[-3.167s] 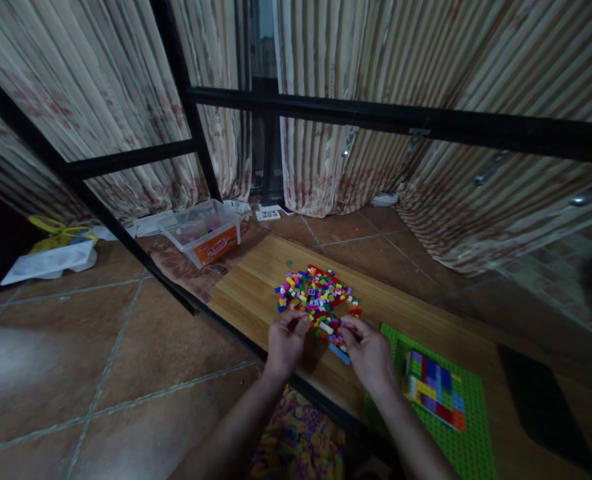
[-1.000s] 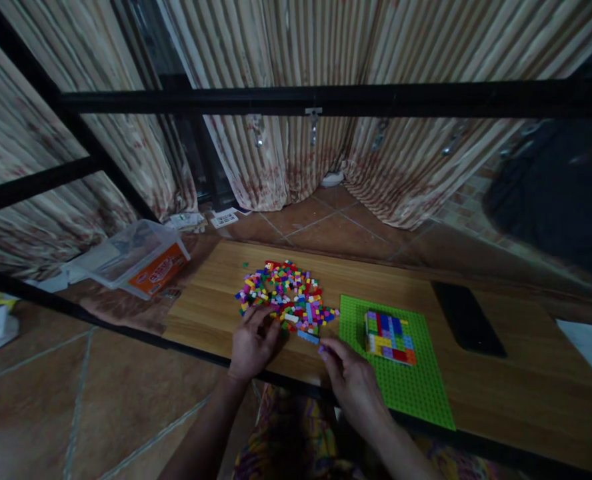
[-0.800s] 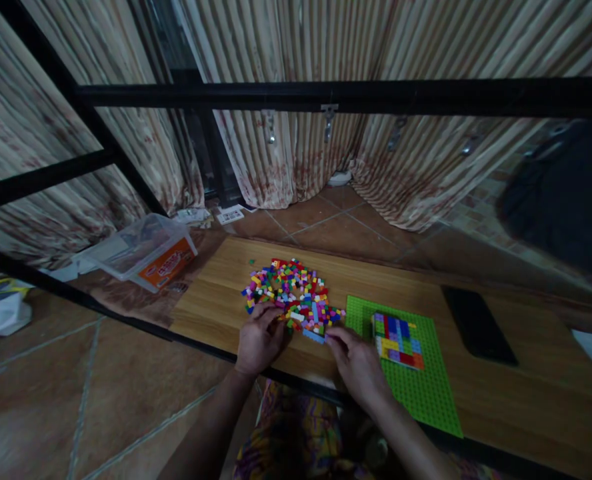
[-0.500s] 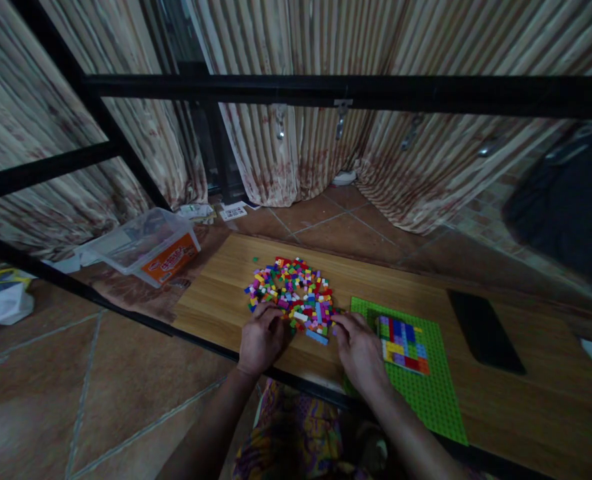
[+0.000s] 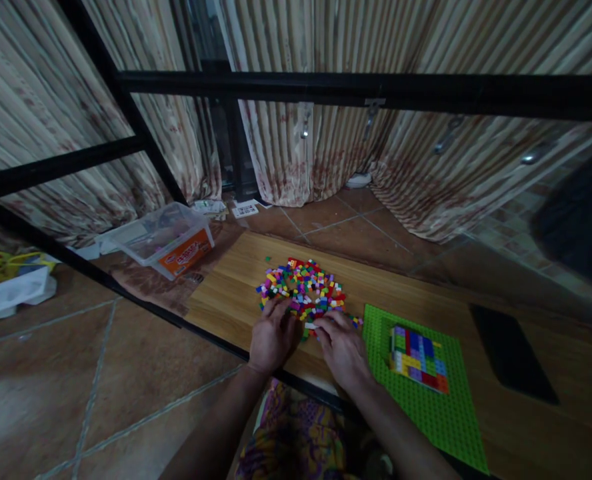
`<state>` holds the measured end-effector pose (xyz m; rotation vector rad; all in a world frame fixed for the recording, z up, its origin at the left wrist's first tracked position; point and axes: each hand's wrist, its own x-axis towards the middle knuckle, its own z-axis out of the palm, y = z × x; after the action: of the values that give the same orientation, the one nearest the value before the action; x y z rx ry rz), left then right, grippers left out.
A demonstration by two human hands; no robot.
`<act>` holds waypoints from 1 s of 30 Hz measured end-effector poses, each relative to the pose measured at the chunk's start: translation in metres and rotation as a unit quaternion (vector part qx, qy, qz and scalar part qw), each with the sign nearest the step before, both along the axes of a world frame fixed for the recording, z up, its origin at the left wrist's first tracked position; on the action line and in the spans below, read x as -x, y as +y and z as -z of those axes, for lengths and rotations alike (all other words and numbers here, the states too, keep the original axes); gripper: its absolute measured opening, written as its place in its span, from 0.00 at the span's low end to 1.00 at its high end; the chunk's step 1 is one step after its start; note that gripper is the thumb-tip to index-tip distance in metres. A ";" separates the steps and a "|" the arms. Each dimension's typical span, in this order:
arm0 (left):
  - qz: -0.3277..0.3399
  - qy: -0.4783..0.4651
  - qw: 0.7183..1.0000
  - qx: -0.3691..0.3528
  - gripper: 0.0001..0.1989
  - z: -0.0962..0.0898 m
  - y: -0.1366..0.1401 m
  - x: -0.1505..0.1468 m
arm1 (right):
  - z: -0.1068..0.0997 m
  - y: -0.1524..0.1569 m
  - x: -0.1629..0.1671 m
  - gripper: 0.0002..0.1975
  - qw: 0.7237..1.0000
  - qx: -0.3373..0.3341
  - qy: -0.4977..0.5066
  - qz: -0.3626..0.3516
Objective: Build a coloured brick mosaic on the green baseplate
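Observation:
A heap of small multicoloured building bricks [image 5: 301, 283] lies on the wooden tabletop. My left hand [image 5: 275, 337] rests at the heap's near left edge, its fingers curled inward and the tips partly hidden. From the right, my right hand [image 5: 343, 348] reaches in with thumb and fingers pinched close together beside a white brick [image 5: 310, 326]. Whatever either hand may hold is too small to make out. Right of that hand, a green studded baseplate [image 5: 426, 420] carries a flat patchwork of joined bricks [image 5: 419, 360] in many colours.
A dark flat phone-like slab [image 5: 513, 353] lies right of the baseplate. On the floor at left stands a clear plastic box [image 5: 169, 240] with an orange label. A black metal bar [image 5: 326, 87] crosses above the table, before striped curtains [image 5: 276, 153].
My right hand has moved left into the near side of the heap, closer to my left hand. My left hand stays at the heap's edge. The view has shifted slightly left.

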<state>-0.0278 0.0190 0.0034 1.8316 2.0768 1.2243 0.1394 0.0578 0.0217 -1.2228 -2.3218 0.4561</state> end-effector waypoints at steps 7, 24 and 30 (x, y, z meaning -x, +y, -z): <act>0.007 0.003 1.000 0.006 0.09 -0.004 0.000 -0.002 | -0.001 0.010 -0.017 0.10 0.997 -0.010 -0.036 0.064; 0.032 -0.032 0.999 0.008 0.05 -0.007 -0.005 -0.002 | -0.012 0.041 0.000 0.13 0.994 0.013 -0.111 0.023; 0.053 -0.050 0.997 0.005 0.04 -0.008 -0.006 -0.002 | -0.012 0.045 -0.003 0.13 0.996 0.006 -0.082 0.016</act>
<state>-0.0260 0.0127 0.0112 1.8109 1.9034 1.2490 0.1428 0.1033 0.0338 -1.3485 -2.4343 0.3723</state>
